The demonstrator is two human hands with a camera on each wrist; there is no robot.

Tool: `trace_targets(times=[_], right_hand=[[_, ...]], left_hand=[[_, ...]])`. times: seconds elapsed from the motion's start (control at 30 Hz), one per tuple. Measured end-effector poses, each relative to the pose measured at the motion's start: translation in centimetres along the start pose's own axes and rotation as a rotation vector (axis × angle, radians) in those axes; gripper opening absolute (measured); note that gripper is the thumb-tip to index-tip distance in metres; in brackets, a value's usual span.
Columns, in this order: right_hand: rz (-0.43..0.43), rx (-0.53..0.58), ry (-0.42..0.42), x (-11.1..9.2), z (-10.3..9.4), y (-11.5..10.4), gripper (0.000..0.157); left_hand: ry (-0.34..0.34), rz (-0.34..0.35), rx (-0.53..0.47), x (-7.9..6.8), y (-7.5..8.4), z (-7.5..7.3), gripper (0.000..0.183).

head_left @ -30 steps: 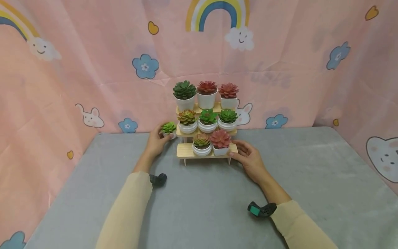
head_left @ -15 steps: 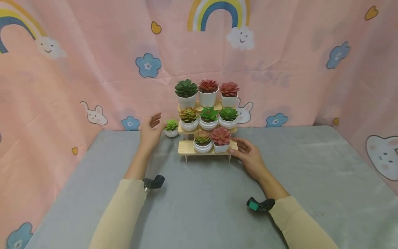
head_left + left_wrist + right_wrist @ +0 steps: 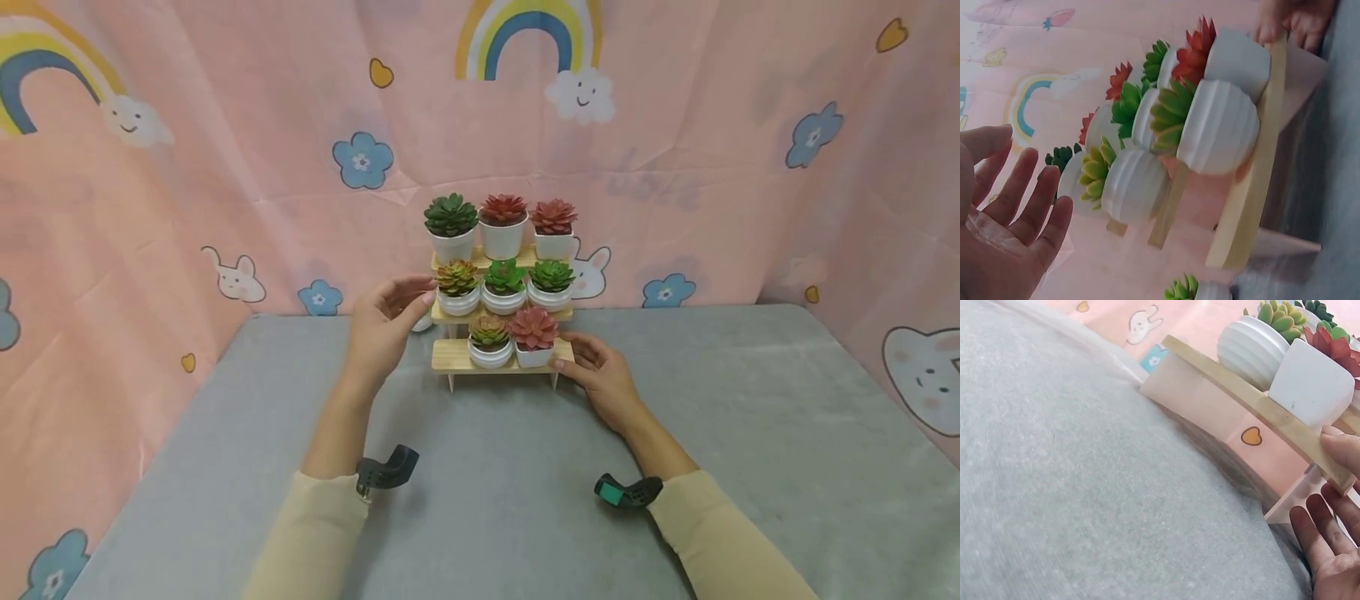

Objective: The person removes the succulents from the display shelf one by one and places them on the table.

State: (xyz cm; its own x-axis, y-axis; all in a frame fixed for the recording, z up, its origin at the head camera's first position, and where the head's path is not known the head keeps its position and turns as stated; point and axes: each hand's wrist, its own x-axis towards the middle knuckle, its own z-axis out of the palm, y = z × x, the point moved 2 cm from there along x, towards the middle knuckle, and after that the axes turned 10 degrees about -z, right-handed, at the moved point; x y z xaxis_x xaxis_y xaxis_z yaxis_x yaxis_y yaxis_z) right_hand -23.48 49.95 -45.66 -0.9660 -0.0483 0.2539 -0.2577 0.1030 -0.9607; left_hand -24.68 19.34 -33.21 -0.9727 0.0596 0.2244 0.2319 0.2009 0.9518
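Note:
A three-tiered wooden plant stand holds small potted succulents. My right hand grips the right end of its lowest board; in the right wrist view the thumb lies on top and the fingers reach below. A pink succulent in a square white pot and a yellow-green succulent in a round pot share that board, whose left end is bare. My left hand is raised by the stand's left side, fingers spread and holding nothing. Partly hidden behind it, a light-green succulent stands on the table left of the stand.
Three succulents stand on the middle board, among them an orange-green succulent at its left end. Three taller pots, including a dark-green succulent, line the top board. A pink printed curtain hangs behind the grey table.
My left hand has let go of the light-green succulent, leaving it beside the stand, then drawn back and come rightward toward the middle board. The right hand keeps its place on the lowest board.

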Motion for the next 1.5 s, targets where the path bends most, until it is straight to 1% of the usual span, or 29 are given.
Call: trace_targets(times=[0.2, 0.33, 0.47, 0.6, 0.8, 0.93, 1.07, 1.13, 1.2, 1.27, 1.33, 1.5], right_hand=[[-0.005, 0.008, 0.005, 0.2, -0.1, 0.2, 0.057], [-0.005, 0.007, 0.016, 0.0, -0.2, 0.0, 0.056], [-0.005, 0.018, 0.012, -0.1, 0.0, -0.1, 0.055], [-0.001, 0.020, 0.009, -0.1, 0.2, -0.1, 0.056], [-0.001, -0.006, 0.008, -0.2, 0.1, -0.1, 0.057], [0.006, -0.019, 0.013, -0.2, 0.1, -0.1, 0.057], [0.020, -0.019, 0.011, -0.2, 0.1, -0.1, 0.058], [0.022, -0.022, 0.009, -0.2, 0.1, -0.2, 0.058], [0.023, -0.025, 0.013, -0.2, 0.1, -0.2, 0.057], [0.023, -0.027, 0.016, -0.2, 0.1, -0.3, 0.057], [0.024, -0.028, 0.017, -0.2, 0.2, -0.4, 0.056], [0.027, -0.021, 0.013, -0.2, 0.1, -0.4, 0.056]], left_hand=[[-0.042, -0.015, -0.033, -0.2, -0.1, 1.5, 0.027], [-0.082, -0.025, -0.018, -0.2, -0.5, 2.1, 0.027], [-0.112, -0.030, -0.004, -0.4, -1.2, 2.5, 0.027], [-0.143, -0.022, -0.032, -0.5, -2.1, 3.0, 0.029], [-0.172, -0.037, -0.047, -0.5, -3.3, 4.2, 0.032], [-0.194, -0.064, -0.024, -0.6, -3.6, 5.0, 0.035], [-0.220, -0.078, 0.027, -0.8, -3.9, 5.6, 0.036], [-0.231, -0.070, 0.050, -0.8, -4.1, 5.9, 0.035], [-0.242, -0.059, 0.051, -0.8, -4.2, 6.0, 0.036], [-0.243, -0.048, 0.050, -0.7, -4.4, 6.1, 0.037], [-0.237, -0.030, 0.070, -0.7, -4.6, 6.2, 0.041], [-0.213, 0.104, 0.252, -0.7, -5.0, 6.4, 0.050]])
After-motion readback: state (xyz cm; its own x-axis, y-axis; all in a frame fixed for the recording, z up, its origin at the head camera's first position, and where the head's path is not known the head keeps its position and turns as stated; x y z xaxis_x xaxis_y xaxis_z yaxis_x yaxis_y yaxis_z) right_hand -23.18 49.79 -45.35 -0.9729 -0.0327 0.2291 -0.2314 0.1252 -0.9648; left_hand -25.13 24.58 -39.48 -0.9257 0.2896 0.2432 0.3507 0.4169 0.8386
